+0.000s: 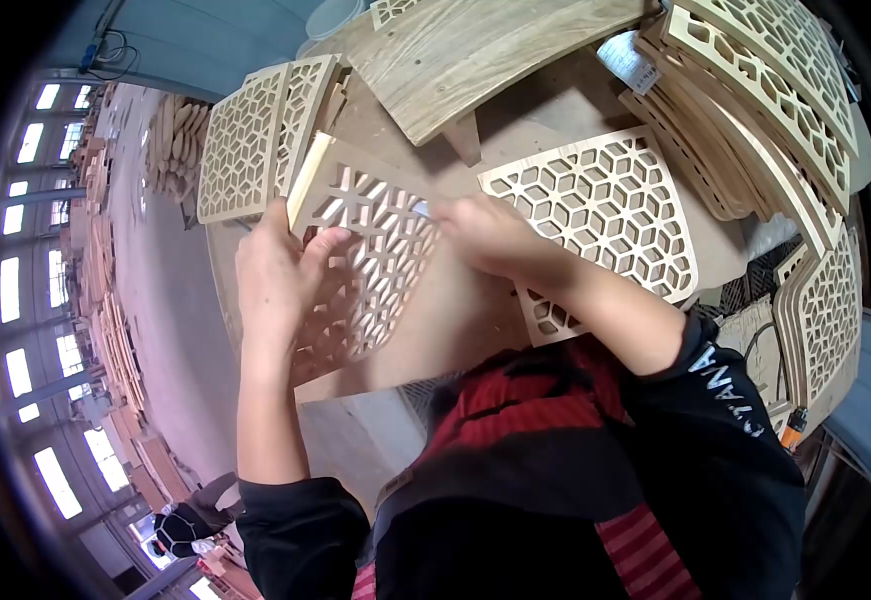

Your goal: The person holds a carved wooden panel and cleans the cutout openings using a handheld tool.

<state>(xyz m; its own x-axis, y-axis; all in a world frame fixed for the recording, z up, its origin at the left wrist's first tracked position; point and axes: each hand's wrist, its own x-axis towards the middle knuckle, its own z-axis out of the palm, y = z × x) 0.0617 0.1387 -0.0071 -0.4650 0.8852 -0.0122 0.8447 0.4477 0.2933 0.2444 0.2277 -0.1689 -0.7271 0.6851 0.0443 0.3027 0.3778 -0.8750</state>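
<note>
The left hand (pixel 284 262), thumb over the face, grips a tilted wooden lattice panel (pixel 381 255), pale-edged and pierced with geometric cutouts, over the table (pixel 461 320). The blurred right hand (pixel 488 232) curls round a small pale item (pixel 422 209) at the panel's upper right.

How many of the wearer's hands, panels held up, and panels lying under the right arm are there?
Hands: 2 (left hand, right hand)
Held panel: 1
Lying panel: 1
Total: 4
</note>
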